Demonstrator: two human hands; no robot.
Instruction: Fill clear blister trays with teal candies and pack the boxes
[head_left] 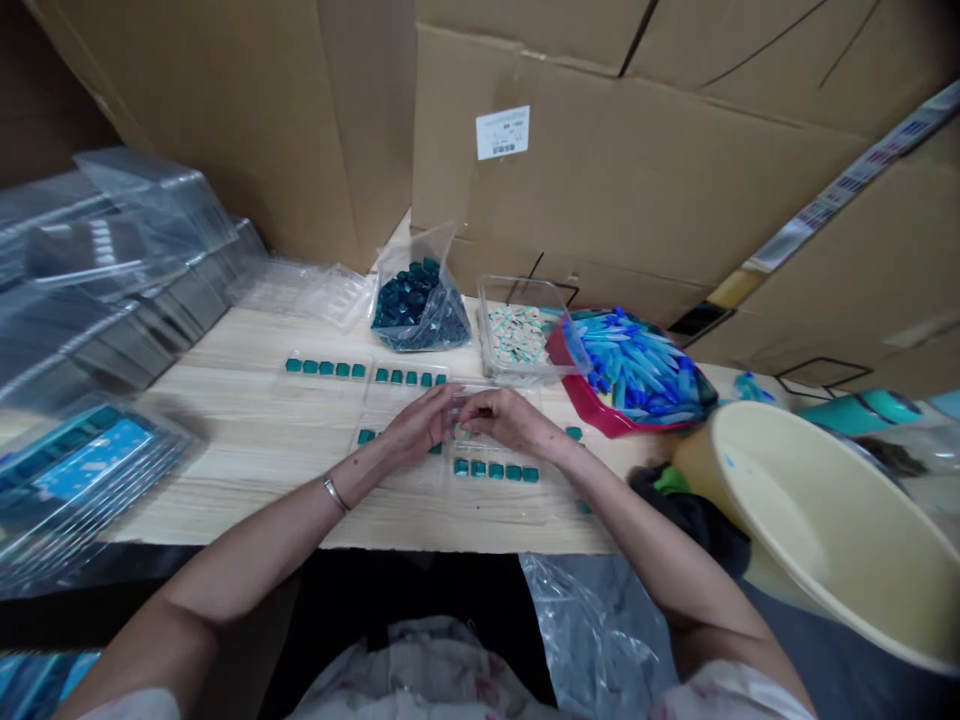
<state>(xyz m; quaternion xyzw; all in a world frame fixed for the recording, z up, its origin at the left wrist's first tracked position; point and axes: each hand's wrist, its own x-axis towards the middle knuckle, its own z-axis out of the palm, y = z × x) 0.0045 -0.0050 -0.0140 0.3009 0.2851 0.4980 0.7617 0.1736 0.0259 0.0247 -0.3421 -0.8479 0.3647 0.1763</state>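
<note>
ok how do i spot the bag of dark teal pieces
Find the cardboard wall behind the wooden table. At its foot, left of the clear box and red tray, sits a clear bag. Its dark teal pieces differ from the box's pale ones and the tray's blue ones.

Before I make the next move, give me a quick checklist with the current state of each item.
1. Left hand and right hand both over the clear trays: ok.
2. Front row of teal pieces has five: ok.
3. Bag of dark teal pieces still holds some: ok.
4. Clear tub holds small pale pieces: ok.
5. Cream bucket apart from both hands: ok.
6. Item at the right fingertips identified: cannot tell, too small and blurred.
</note>
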